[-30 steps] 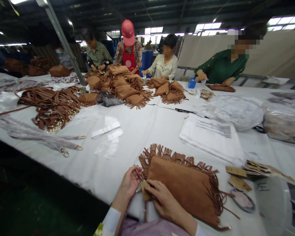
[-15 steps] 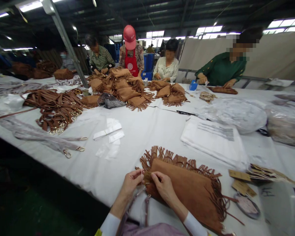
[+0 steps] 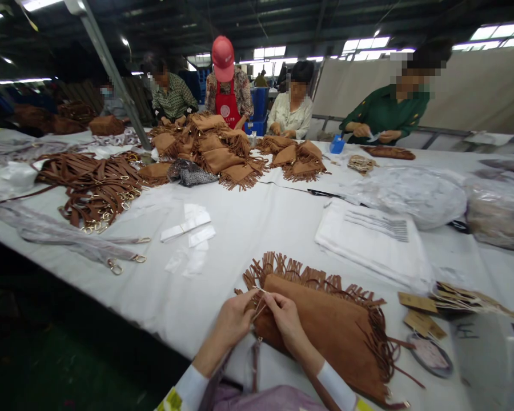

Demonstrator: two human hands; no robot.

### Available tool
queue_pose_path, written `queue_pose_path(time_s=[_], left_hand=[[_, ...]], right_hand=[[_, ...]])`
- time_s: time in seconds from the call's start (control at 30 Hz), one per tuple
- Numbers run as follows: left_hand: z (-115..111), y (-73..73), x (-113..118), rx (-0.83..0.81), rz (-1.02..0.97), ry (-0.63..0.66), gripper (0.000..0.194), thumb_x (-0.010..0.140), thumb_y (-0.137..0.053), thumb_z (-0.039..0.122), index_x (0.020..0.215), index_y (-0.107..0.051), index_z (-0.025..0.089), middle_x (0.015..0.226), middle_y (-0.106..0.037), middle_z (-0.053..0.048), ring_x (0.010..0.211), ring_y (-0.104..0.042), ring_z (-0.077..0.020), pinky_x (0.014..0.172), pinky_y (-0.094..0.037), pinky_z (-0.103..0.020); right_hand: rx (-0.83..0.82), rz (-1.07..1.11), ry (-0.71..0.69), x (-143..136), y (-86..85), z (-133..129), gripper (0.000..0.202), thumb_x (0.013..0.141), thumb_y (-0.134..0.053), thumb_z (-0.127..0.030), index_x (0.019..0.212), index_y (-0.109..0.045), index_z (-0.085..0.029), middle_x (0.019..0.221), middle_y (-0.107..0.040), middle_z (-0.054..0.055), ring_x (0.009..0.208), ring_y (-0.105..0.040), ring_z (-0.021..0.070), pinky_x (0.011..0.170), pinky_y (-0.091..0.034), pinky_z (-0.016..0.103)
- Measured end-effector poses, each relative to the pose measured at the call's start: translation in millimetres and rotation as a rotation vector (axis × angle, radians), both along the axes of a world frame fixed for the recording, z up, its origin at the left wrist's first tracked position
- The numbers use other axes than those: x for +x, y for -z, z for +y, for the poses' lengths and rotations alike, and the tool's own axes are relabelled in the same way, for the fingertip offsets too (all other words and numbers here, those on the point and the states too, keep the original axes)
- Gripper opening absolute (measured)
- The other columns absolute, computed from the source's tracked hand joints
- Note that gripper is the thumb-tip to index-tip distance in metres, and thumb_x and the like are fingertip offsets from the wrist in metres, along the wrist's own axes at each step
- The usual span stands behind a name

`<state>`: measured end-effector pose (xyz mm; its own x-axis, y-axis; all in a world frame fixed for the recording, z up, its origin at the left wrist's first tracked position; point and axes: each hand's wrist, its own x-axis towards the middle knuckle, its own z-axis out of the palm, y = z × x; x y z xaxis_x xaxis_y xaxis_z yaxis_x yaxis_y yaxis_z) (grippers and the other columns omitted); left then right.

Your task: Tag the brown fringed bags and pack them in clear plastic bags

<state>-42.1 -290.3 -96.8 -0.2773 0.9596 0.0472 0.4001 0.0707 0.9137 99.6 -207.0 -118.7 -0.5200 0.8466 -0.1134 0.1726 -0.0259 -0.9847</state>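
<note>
A brown fringed bag [image 3: 334, 328] lies flat on the table in front of me, its fringe spread along the far and right edges. Over its left corner, my left hand [image 3: 233, 319] pinches a thin pale string [image 3: 261, 311] between thumb and fingers. Close against it, my right hand [image 3: 286, 321] grips the same string, fingertips nearly touching those of the left. The fingers hide the tag that showed earlier. Below my hands hangs a plastic-wrapped strap [image 3: 256, 362], partly behind my wrists.
Tan tags with strings [image 3: 424, 324] lie at right, beside an oval pink-topped thing [image 3: 430, 354]. Beyond the bag is a stack of white cloth pouches [image 3: 368, 245]. White slips [image 3: 192, 225], brown straps [image 3: 94, 182] and piled bags [image 3: 214, 151] lie farther off. Several co-workers stand opposite.
My fingers have shifted from the tan tag to its string, now drawn between both hands. Across the table, the co-worker in green has raised their hands off a brown piece.
</note>
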Motion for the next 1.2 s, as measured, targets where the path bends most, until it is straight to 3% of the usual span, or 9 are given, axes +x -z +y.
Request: queue_pose_path(time_s=[0.1, 0.2, 0.33, 0.5, 0.63, 0.73, 0.83, 1.0, 1.2], left_hand=[[-12, 9.9, -23, -0.03, -0.11, -0.316, 0.036, 0.071, -0.062, 0.022, 0.107, -0.069, 0.023, 0.106, -0.071, -0.005, 0.096, -0.064, -0.0225, 0.091, -0.048, -0.035], [-29, 25.0, -53, -0.068, -0.183, -0.584, 0.042, 0.07, -0.063, 0.034, 0.108, -0.065, 0.017, 0.09, -0.07, -0.006, 0.078, -0.064, -0.0204, 0.073, -0.052, -0.033], [-46, 36.7, -76, -0.112, -0.141, -0.661, 0.046, 0.071, -0.06, 0.037, 0.109, -0.062, 0.012, 0.081, -0.067, -0.007, 0.07, -0.063, -0.0207, 0.066, -0.052, -0.035], [-53, 20.6, -68, -0.119, 0.201, -0.743, 0.037, 0.075, -0.055, 0.038, 0.105, -0.064, 0.018, 0.095, -0.065, -0.009, 0.091, -0.06, -0.0246, 0.087, -0.046, -0.041], [-65, 7.1, -44, -0.321, 0.254, -0.409, 0.038, 0.086, -0.04, 0.051, 0.08, -0.066, 0.022, 0.072, -0.067, -0.004, 0.071, -0.063, -0.0219, 0.07, -0.046, -0.033], [-76, 12.5, -26, -0.336, 0.268, -0.26, 0.04, 0.085, -0.042, 0.053, 0.083, -0.067, 0.023, 0.083, -0.072, -0.005, 0.083, -0.065, -0.0245, 0.076, -0.047, -0.034], [-78, 26.5, -14, -0.337, 0.275, -0.185, 0.04, 0.084, -0.044, 0.054, 0.093, -0.067, 0.022, 0.096, -0.072, -0.007, 0.094, -0.065, -0.0262, 0.084, -0.046, -0.036], [-62, 39.2, 5, -0.428, 0.243, -0.033, 0.049, 0.082, -0.044, 0.062, 0.091, -0.066, 0.02, 0.071, -0.069, -0.005, 0.075, -0.065, -0.0264, 0.072, -0.045, -0.035], [-39, 29.8, 23, -0.428, 0.136, -0.019, 0.057, 0.076, -0.047, 0.071, 0.065, -0.063, 0.018, 0.066, -0.067, -0.006, 0.072, -0.062, -0.0254, 0.065, -0.042, -0.031]], right_hand=[[0.015, -0.058, 0.018, 5, 1.3, -1, 0.058, 0.079, -0.052, -0.069, 0.07, -0.066, -0.014, 0.064, -0.063, 0.005, 0.059, -0.056, 0.0177, 0.058, -0.046, 0.029], [0.041, -0.077, 0.001, 12, -1.0, -5, 0.052, 0.078, -0.056, -0.065, 0.069, -0.068, -0.015, 0.067, -0.064, 0.005, 0.06, -0.058, 0.0182, 0.058, -0.048, 0.029], [0.064, -0.085, 0.011, 29, -4.7, -10, 0.047, 0.079, -0.056, -0.059, 0.083, -0.071, -0.015, 0.08, -0.069, 0.008, 0.067, -0.062, 0.0202, 0.06, -0.053, 0.031], [0.063, -0.187, 0.153, 86, -8.4, -8, 0.045, 0.076, -0.059, -0.057, 0.093, -0.07, -0.017, 0.082, -0.071, 0.008, 0.069, -0.065, 0.0226, 0.061, -0.054, 0.032], [0.101, -0.416, 0.452, 164, -10.9, -11, 0.049, 0.073, -0.056, -0.06, 0.092, -0.07, -0.018, 0.077, -0.072, 0.007, 0.066, -0.065, 0.0242, 0.066, -0.053, 0.035], [0.161, -0.618, 0.657, 220, -8.7, -24, 0.05, 0.074, -0.051, -0.062, 0.089, -0.07, -0.019, 0.078, -0.072, 0.008, 0.073, -0.066, 0.0273, 0.071, -0.051, 0.037], [0.265, -0.751, 0.731, 254, -0.5, -38, 0.049, 0.078, -0.043, -0.059, 0.088, -0.069, -0.019, 0.088, -0.072, 0.011, 0.081, -0.065, 0.0284, 0.077, -0.049, 0.039], [0.418, -0.965, 0.607, 253, 9.0, -45, 0.045, 0.086, -0.039, -0.054, 0.08, -0.065, -0.018, 0.079, -0.065, 0.012, 0.079, -0.061, 0.0267, 0.079, -0.045, 0.04], [0.45, -1.186, 0.452, 235, 0.7, -41, 0.041, 0.085, -0.049, -0.054, 0.061, -0.057, -0.022, 0.078, -0.062, 0.01, 0.079, -0.057, 0.0278, 0.069, -0.04, 0.037]])
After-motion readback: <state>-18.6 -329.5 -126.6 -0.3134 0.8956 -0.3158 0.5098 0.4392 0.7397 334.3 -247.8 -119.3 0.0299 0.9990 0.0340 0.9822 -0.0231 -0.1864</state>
